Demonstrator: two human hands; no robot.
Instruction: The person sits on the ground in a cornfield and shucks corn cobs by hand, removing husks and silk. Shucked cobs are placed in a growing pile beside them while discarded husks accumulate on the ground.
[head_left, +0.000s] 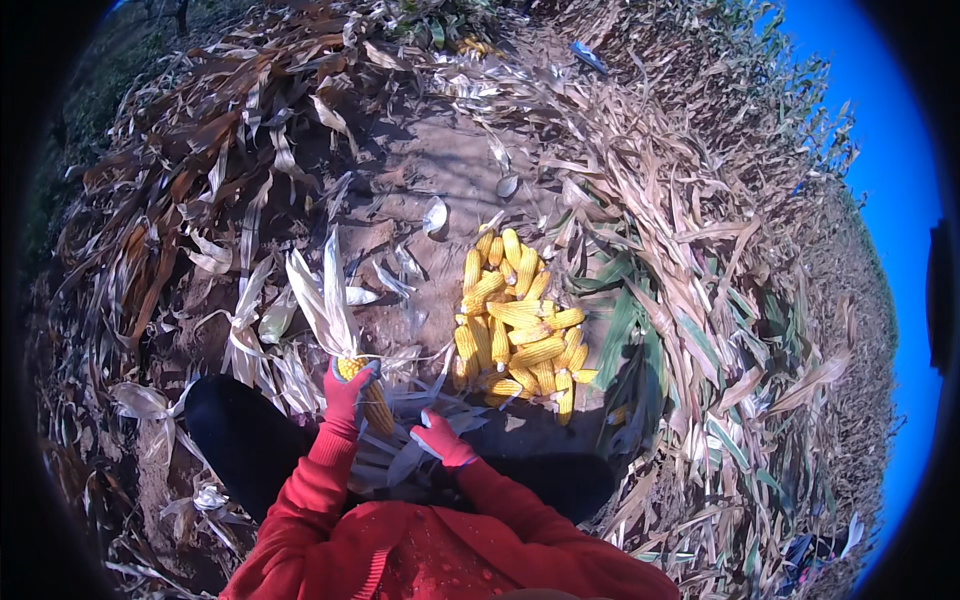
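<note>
My left hand (348, 390), in a red glove with grey palm, grips an ear of corn (377, 411) near its base. The yellow kernels are bare, and pale dry husk leaves (330, 304) stick up from the end beyond my fingers. To the right of the ear is my right hand (442, 437), gloved the same way. It is apart from the corn, thumb raised; its other fingers are partly hidden, and I see nothing held in it. A heap of husked yellow corn ears (517, 322) lies on the ground ahead, right of both hands.
Loose husks (289, 367) litter the soil (465, 161) around my dark-clad legs (240, 442). Cut corn stalks (637, 172) lie along the right, and dry leaves (202, 142) bank up on the left. A blue object (589, 57) lies far ahead.
</note>
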